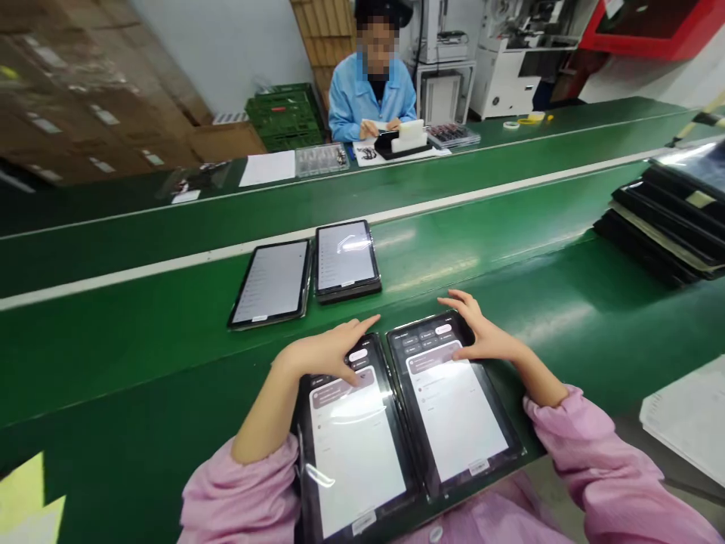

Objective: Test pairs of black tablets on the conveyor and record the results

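Two tablets lie side by side at the near edge of the green bench, screens lit. Over the upper part of the left tablet (356, 446) is my left hand (331, 351), its index finger stretched out and its thumb at the screen. My right hand (479, 332) spreads over the top of the right tablet (453, 415), thumb at the screen and fingers beyond its upper edge. Neither hand grips anything. Both screens show a panel with small buttons above a white page. Just beyond them lie another lit tablet (272, 279) and a short stack of tablets (347, 257).
A stack of black tablets (668, 219) stands at the right. White papers (688, 415) lie lower right, yellow paper (26, 495) lower left. Across the bench (170, 385), a person in blue (371, 91) works beside clear trays (322, 160). Cartons (84, 98) and green crates (286, 117) stand behind.
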{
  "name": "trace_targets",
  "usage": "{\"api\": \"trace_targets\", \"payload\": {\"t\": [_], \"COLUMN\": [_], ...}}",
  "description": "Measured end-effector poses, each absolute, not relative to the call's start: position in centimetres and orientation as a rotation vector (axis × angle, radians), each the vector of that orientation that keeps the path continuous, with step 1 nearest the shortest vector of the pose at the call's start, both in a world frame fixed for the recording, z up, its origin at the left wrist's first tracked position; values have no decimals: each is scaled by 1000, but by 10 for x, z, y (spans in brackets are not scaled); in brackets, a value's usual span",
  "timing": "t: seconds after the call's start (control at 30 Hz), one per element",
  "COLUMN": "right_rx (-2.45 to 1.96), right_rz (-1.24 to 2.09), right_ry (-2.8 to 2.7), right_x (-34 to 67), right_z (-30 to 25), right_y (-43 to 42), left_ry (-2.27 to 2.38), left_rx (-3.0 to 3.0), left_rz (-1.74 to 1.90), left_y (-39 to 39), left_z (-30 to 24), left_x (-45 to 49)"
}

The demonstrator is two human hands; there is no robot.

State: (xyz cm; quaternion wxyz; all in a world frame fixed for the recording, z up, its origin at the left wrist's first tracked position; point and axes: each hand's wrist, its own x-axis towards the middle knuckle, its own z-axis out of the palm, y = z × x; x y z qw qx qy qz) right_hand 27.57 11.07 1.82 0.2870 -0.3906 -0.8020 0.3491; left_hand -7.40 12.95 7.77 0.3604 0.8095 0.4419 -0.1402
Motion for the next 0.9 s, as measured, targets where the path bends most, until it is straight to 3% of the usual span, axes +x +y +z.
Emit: {"api": "trace_targets", "payload": {"t": [0.1, 0.3, 0.43, 0.6, 0.9], "right_rx": [-1030, -1216, -1214, -1185, -1068], "right_rz": [1085, 1131, 1269, 1300, 1326], "right_ry": [-2153, -1509, -1531, -1820, -1802], "right_x": [276, 285, 292, 291, 300], "right_z": [8, -20, -21, -13, -11], "right_y": [115, 137, 120, 75, 66], "left_ry": [1124, 1499, 1222, 1209, 1254], "left_rx": [2146, 2060, 2149, 2292, 2202], "left_rz": [-290, 130, -115, -456, -398], "left_y": [134, 143, 113, 72, 74], "left_z": [71, 78, 87, 86, 91], "left_x": [-70, -79, -76, -57, -82]}}
